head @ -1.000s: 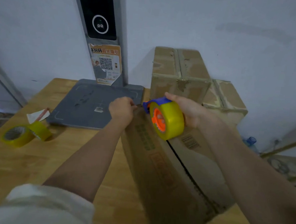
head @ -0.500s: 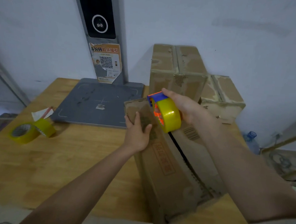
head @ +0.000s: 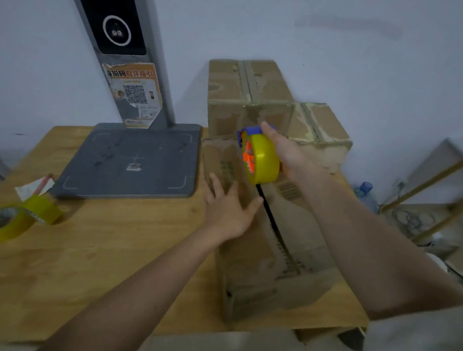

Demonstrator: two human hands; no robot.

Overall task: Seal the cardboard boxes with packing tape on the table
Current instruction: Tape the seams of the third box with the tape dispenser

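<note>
A long cardboard box point(head: 287, 260) lies on the wooden table point(head: 97, 262), its top seam showing as a dark gap. My left hand point(head: 228, 210) presses flat on the box's top left flap, fingers spread. My right hand point(head: 286, 154) grips a tape dispenser point(head: 258, 158) with a yellow roll, orange hub and blue frame, held over the far end of the seam. Two taped boxes stand behind: a tall one point(head: 249, 95) and a lower one point(head: 319, 132).
A grey scanner base point(head: 133, 161) with an upright post point(head: 117, 32) occupies the back left. Two loose yellow tape rolls point(head: 13, 216) and a scrap of paper point(head: 34, 187) lie at the left edge. A metal rack point(head: 440, 201) and a water bottle point(head: 365, 191) sit off the table's right side.
My left hand left the box's far corner, slid nearer and now lies flat on the top flap. The box has dropped flatter and squarer to me. The dispenser stayed over the far end.
</note>
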